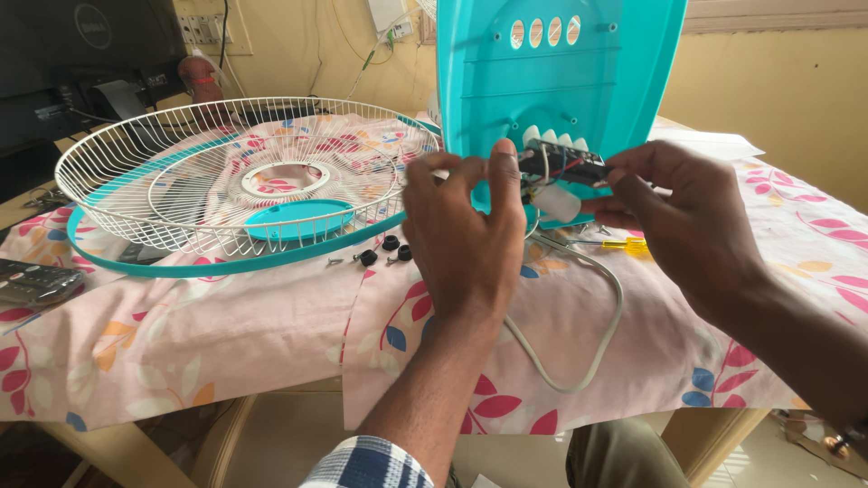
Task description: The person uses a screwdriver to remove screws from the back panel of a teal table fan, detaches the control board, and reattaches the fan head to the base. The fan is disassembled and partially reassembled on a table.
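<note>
A small dark circuit board (562,163) with coloured wires is held at the back of the upright turquoise fan housing (551,72), just below its row of oval slots. The left hand (466,239) is closed around the board's left end, thumb raised against its edge. The right hand (687,217) is closed on the right end, with fingertips pinching the board's rim. A white cylindrical part (559,203) hangs just beneath the board, and a white cable (579,352) loops from there across the desk (181,334) and over its front edge.

The board is judged to be light, stiff and fragile. It is best gripped by its bare edges only, as shown; the soldered faces and thin wires are to be avoided, since the leads appear liable to tear if pulled. The housing is rigid plastic, light and easily tipped.

Near the hands, a yellow-handled screwdriver (624,244) lies on the floral cloth. Black knobs and small screws (384,250) rest beside the white wire guard (244,172).
</note>
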